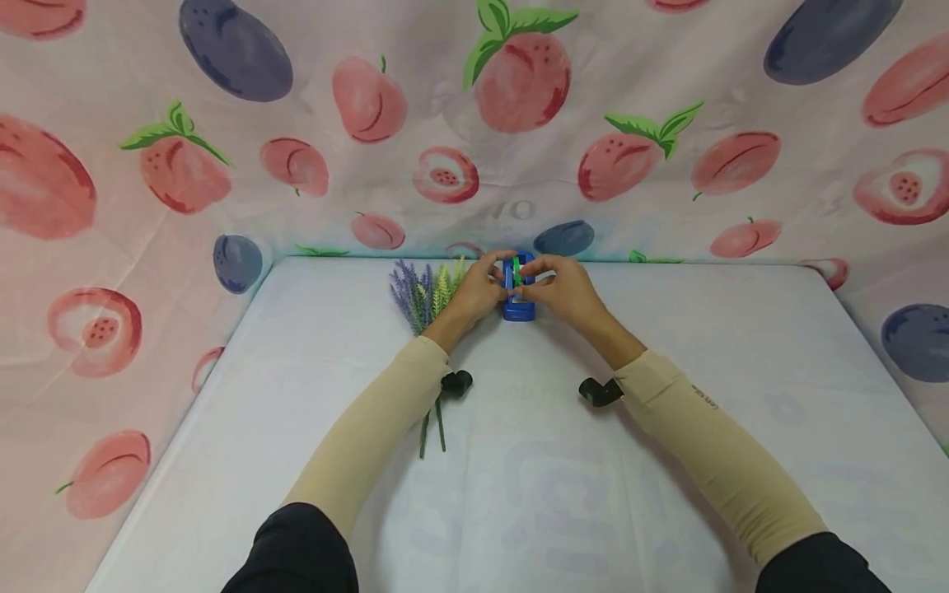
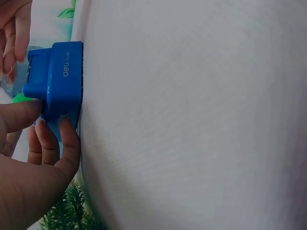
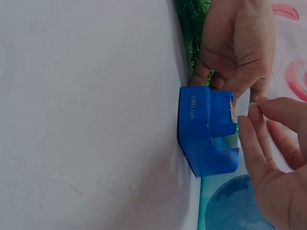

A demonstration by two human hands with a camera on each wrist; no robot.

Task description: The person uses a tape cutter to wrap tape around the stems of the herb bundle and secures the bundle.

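Observation:
A blue tape dispenser [image 1: 519,312] stands near the table's back edge, with a green-cored tape roll [image 1: 516,270] in it. My left hand [image 1: 478,290] grips the dispenser from the left; in the left wrist view its thumb lies near the green core and several fingers curl along the blue side. From the right, my right hand [image 1: 569,290] brings thumb and fingertips together at the roll. It seems to pinch the tape there, though the clear strip is hard to make out. The right wrist view shows the dispenser's toothed cutter [image 3: 231,109] beside these fingertips.
Artificial lavender stems [image 1: 411,296], purple and yellow-green, lie left of the dispenser, partly under my left arm. The white tabletop [image 1: 519,461] ends at a fruit-patterned cloth [image 1: 445,107] hanging behind. Black wrist camera mounts [image 1: 600,392] jut inward from both sleeves.

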